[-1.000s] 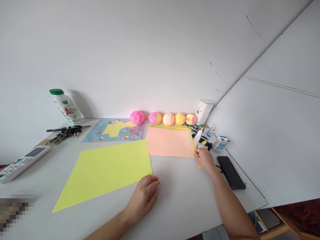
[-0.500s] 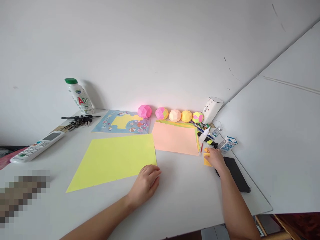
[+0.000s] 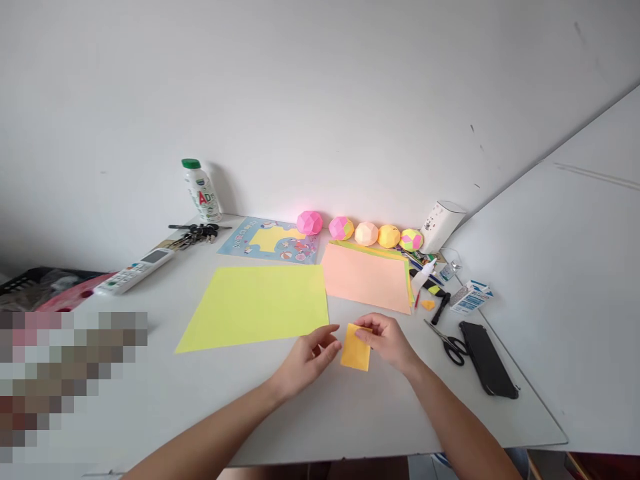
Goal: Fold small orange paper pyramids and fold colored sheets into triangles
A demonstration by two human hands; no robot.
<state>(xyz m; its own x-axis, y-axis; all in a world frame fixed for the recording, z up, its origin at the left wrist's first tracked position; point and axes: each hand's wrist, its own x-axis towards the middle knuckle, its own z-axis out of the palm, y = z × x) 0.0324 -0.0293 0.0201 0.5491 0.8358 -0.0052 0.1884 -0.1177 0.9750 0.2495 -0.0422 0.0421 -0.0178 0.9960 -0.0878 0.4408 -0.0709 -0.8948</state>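
My right hand (image 3: 387, 340) pinches the upper right corner of a small orange rectangle of paper (image 3: 355, 350) above the white table. To its left, my left hand (image 3: 311, 360) has its thumb and fingers apart, close to the paper's left edge but not on it. A large yellow-green sheet (image 3: 260, 300) lies flat beyond my left hand. Behind my right hand is a peach sheet (image 3: 367, 277) on top of other coloured sheets. A small orange scrap (image 3: 427, 305) lies farther right, near a pair of black-handled scissors (image 3: 453, 347).
Several faceted paper balls (image 3: 367, 234) line the wall. On the left are a bottle (image 3: 201, 193), keys (image 3: 197, 233) and a white remote (image 3: 135, 272). Toward the right stand a glue bottle (image 3: 425, 272) and a small carton (image 3: 471, 297), with a black phone-like slab (image 3: 489, 360) nearer.
My right hand has brought the orange paper from the right side to the middle, uncovering the scissors and scrap. My left hand has lifted and opened toward it. The view has shifted left.
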